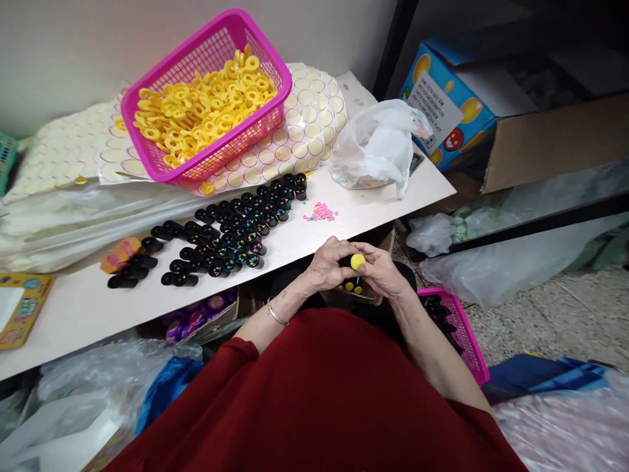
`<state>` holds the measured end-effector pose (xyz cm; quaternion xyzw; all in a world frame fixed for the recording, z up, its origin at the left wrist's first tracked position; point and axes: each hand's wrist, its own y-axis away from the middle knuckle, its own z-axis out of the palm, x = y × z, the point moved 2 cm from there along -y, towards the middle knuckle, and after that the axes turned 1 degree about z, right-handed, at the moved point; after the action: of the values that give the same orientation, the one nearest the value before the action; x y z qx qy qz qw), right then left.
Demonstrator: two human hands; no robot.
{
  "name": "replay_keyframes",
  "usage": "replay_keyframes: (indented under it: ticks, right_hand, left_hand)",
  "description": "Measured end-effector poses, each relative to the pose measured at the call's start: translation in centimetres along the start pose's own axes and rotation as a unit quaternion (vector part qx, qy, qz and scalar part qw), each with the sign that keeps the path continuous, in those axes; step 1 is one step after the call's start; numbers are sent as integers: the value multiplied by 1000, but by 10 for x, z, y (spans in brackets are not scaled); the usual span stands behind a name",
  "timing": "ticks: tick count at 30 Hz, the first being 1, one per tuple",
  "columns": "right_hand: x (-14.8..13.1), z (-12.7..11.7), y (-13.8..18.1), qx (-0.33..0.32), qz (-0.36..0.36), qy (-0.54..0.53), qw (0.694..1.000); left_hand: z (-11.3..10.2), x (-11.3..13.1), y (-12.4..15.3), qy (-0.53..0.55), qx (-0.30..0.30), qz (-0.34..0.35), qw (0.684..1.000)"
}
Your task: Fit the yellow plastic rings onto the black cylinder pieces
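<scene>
Just past the table's front edge, my left hand (330, 262) and my right hand (382, 270) meet around a small piece with a round yellow cap (358, 261). The fingers of both hands are closed on it, and they hide most of its body, which looks dark. Below them, an open cardboard box (376, 299) holds several pieces with yellow round tops (349, 286). On the table, many small black tubes (236, 226) stand or lie in a group, several with coloured beads in their open ends. A small pile of pink beads (322, 212) lies beside them.
A pink basket (170, 174) of yellow ring-shaped parts (206, 108) sits on sticker sheets (314, 118) at the back. There is a plastic bag (386, 147) at the table's right end. To my right stand a blue carton (442, 98) and a pink basket (472, 341) with black parts.
</scene>
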<state>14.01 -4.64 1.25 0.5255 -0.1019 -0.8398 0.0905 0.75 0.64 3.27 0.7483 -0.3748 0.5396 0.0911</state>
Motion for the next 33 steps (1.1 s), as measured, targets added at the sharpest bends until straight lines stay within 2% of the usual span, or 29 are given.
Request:
replay_keyframes:
  ticks: [3,8,15,20,22,26,30,33]
  right_hand:
    - [-8,-1,7,-26,26,-11,999]
    - [-15,2,18,-41,99,-56,993]
    - [-6,6,24,5,66,-106,992]
    - [5,1,25,-41,94,-113,988]
    - [6,-2,26,-41,80,-105,990]
    - [4,-3,28,-16,49,-91,995]
    - [3,-5,32,70,-15,-34,997]
    - [10,-6,36,101,-18,35,994]
  left_hand:
    - [0,4,1,1,-18,6,1000]
    - [5,17,1,-24,-25,88,995]
    - [14,18,7,-152,-43,180,971]
    - [18,10,9,-167,-60,169,970]
    - [19,7,10,-153,-51,164,973]
    - [19,3,10,-141,-20,143,979]
    - [16,0,13,-143,-21,112,983]
    - [13,2,16,-156,8,125,980]
